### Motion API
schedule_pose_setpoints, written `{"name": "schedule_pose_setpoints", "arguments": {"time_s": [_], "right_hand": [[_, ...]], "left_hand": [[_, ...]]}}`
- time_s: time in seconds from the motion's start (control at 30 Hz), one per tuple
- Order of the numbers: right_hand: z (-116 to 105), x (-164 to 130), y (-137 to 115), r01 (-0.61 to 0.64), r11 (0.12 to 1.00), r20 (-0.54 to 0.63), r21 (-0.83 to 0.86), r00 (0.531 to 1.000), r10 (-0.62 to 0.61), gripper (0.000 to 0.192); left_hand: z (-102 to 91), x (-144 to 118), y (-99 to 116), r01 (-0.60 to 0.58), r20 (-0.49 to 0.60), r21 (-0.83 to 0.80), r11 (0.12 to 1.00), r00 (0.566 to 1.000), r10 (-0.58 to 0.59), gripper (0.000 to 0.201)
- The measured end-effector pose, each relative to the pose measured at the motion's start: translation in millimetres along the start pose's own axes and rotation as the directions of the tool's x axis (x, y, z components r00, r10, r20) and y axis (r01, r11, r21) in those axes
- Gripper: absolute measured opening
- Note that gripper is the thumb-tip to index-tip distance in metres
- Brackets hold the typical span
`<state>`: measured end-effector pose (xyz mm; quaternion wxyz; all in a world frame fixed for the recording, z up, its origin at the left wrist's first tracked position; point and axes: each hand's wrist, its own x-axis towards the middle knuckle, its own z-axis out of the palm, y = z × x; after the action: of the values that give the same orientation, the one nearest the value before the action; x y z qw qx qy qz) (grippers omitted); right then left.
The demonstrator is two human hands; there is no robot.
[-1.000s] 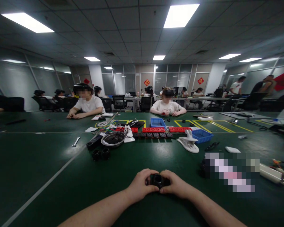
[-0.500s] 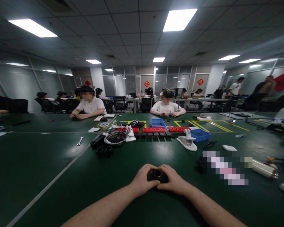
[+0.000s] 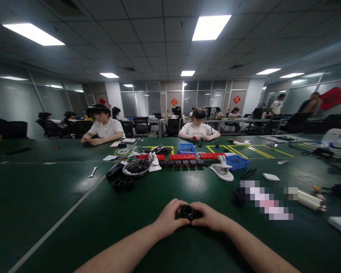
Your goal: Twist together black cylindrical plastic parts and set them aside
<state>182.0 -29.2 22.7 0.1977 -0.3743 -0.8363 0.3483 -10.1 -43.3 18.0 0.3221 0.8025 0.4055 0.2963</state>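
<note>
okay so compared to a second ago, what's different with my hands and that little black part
Very little. Both the left hand and the right hand still pinch the small black round part between them over the green table; no grasp or release. Only the view shifted slightly. The two black rings and white clip stayed put.

Both bare hands meet at the centre, forearms converging from below.

The left hand (image 3: pixel 170 218) curls inward, fingers bent and thumb on top, closed in a grip. The right hand (image 3: pixel 211 219) mirrors it, knuckles up and fingertips pinched toward the left. Both wrists lie low, forearms bare and angled inward.
</note>
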Motion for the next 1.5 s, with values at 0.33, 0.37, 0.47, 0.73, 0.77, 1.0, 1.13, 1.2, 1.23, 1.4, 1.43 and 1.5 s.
{"name": "schedule_pose_setpoints", "arguments": {"time_s": [0.33, 0.37, 0.47, 0.73, 0.77, 1.0, 1.13, 1.2, 1.23, 1.4, 1.43, 1.5], "right_hand": [[28, 10, -11, -0.307, 0.875, -0.331, -0.373, 0.926, 0.183, 0.03], [28, 9, -12, -0.297, 0.875, -0.329, -0.383, 0.929, 0.172, 0.032], [25, 7, -10, -0.183, 0.924, -0.299, -0.336, 0.951, 0.08, 0.054], [17, 5, 1, 0.022, 0.997, -0.104, -0.077, 0.994, -0.03, 0.056], [15, 5, 0, 0.019, 0.998, -0.069, -0.058, 0.997, -0.023, 0.052], [0, 7, 3, -0.016, 0.998, 0.045, 0.059, 0.999, 0.013, 0.028], [6, 8, 6, -0.065, 0.997, -0.003, 0.045, 0.998, 0.065, 0.029], [13, 9, 5, -0.109, 0.993, -0.077, -0.038, 0.991, 0.106, 0.031], [17, 9, 3, -0.141, 0.985, -0.129, -0.104, 0.983, 0.127, 0.032], [32, 13, -7, -0.292, 0.85, -0.349, -0.439, 0.927, 0.137, 0.032], [33, 13, -8, -0.294, 0.833, -0.365, -0.469, 0.923, 0.121, 0.032], [32, 12, -8, -0.262, 0.842, -0.364, -0.472, 0.927, 0.085, 0.037]], "left_hand": [[9.7, 2, 0, 0.152, -0.168, -0.046, 0.987, 0.973, -0.158, 0.035], [8.1, 3, -1, 0.144, -0.154, -0.054, 0.988, 0.976, -0.151, 0.036], [3.2, 4, -3, 0.114, -0.098, -0.076, 0.991, 0.988, -0.121, 0.037], [-3.2, 5, -8, 0.028, -0.007, -0.058, 0.998, 1.0, -0.029, 0.048], [-3.9, 5, -7, 0.019, 0.009, -0.046, 0.999, 1.0, -0.019, 0.046], [-6.9, 5, -3, -0.064, 0.007, -0.027, 0.998, 0.998, 0.064, 0.04], [-5.0, 4, -2, -0.022, 0.008, -0.01, 1.0, 1.0, 0.022, 0.04], [-2.0, 2, 0, 0.034, -0.014, -0.003, 0.999, 0.999, -0.034, 0.039], [0.1, 2, 1, 0.063, -0.037, -0.001, 0.998, 0.997, -0.063, 0.039], [10.3, 2, 3, 0.145, -0.187, -0.008, 0.989, 0.972, -0.143, 0.035], [11.1, 3, 3, 0.142, -0.195, -0.015, 0.99, 0.97, -0.142, 0.035], [10.6, 4, 1, 0.117, -0.176, -0.03, 0.993, 0.977, -0.121, 0.036]]}}
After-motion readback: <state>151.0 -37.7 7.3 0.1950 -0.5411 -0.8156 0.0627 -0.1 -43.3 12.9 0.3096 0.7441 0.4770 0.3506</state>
